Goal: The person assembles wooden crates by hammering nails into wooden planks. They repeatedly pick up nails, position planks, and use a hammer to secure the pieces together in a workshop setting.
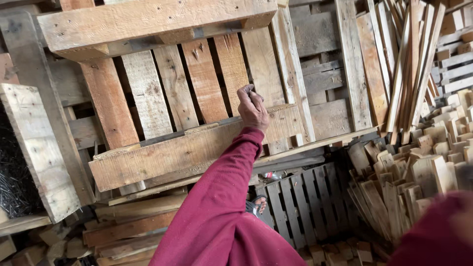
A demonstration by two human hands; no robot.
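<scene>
Head view: left hand (253,107) in maroon sleeve, fingers curled closed, resting on top edge of rough pale wooden pallet (197,148) tilted up ahead. Pallet likely heavy, stiff, splintery; best gripped along thick edge board. Right hand out of view. Loose wood offcuts (409,172) heaped right.

place: wood workshop; signs: stacked pallets (187,98); cut wood blocks (419,172)

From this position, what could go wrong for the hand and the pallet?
1. The left hand rests on the rough edge board of the tilted pallet; splinters seem likely for bare skin.
2. If the pallet tips, it might fall toward the sandalled foot below.
3. Loose offcuts lie piled close by and could cause a stumble.
</scene>
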